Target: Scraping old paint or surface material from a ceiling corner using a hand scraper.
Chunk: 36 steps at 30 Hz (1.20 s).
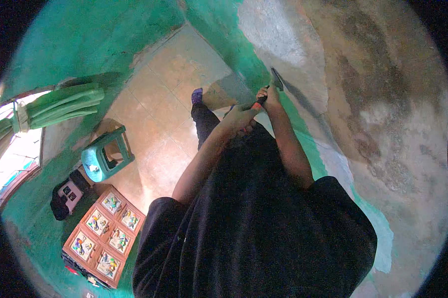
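Note:
A hand tool (pixel 278 79) with a flat dark blade and a black-and-orange handle is held in both hands, up against the patchy wall. My left hand (pixel 238 120) is closed around the orange part of the handle, nearer my body. Further forward, my right hand (pixel 269 94) grips the black part just behind the blade. The blade's tip points up and away from me, and its shadow falls on the wall (pixel 302 97). The exact kind of tool cannot be told, as my hands hide part of it.
Green paint meets bare, stained plaster on the wall at right. At left are a teal plastic stool (pixel 101 160), a dark bag (pixel 61 201), a brown cabinet (pixel 112 227) with patterned square panels and a window with a green curtain (pixel 63 106). My socked foot (pixel 197 96) is on the tiled floor (pixel 153 93).

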Each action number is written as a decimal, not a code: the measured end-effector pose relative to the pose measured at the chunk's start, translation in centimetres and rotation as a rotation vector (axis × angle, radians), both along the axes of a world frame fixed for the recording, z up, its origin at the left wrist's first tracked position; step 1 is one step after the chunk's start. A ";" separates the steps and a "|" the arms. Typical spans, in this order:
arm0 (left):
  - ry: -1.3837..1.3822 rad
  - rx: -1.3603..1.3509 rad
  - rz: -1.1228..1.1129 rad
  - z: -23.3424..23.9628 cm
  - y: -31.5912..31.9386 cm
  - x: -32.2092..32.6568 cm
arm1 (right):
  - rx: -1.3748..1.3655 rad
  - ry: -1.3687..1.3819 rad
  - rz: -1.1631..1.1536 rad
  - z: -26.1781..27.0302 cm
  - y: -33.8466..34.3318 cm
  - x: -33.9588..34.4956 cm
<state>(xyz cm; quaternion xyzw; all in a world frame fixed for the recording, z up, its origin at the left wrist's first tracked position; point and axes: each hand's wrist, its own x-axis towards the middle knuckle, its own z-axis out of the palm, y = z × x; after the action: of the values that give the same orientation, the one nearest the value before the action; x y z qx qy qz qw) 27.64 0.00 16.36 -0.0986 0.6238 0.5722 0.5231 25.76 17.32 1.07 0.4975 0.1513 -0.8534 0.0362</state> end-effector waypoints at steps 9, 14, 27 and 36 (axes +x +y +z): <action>-0.078 -0.011 0.010 -2.9 1.2 -1.4 | -0.113 -0.004 0.081 -6.0 3.2 0.8; -0.143 0.051 0.113 -2.1 -1.0 -2.7 | 0.028 0.001 0.136 -4.9 -1.1 -4.1; -0.131 0.057 0.001 -7.6 -3.0 -5.5 | 0.019 0.017 0.088 -6.6 -3.2 -5.1; -0.026 0.109 0.030 -6.1 -3.3 -6.5 | -0.189 0.031 0.010 -7.6 -2.8 -6.3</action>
<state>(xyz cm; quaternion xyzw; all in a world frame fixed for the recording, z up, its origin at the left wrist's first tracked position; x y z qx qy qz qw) 21.10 -3.32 10.21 -0.0868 0.5835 0.6119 0.5269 19.50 14.51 -6.55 0.4777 0.0730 -0.8714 0.0848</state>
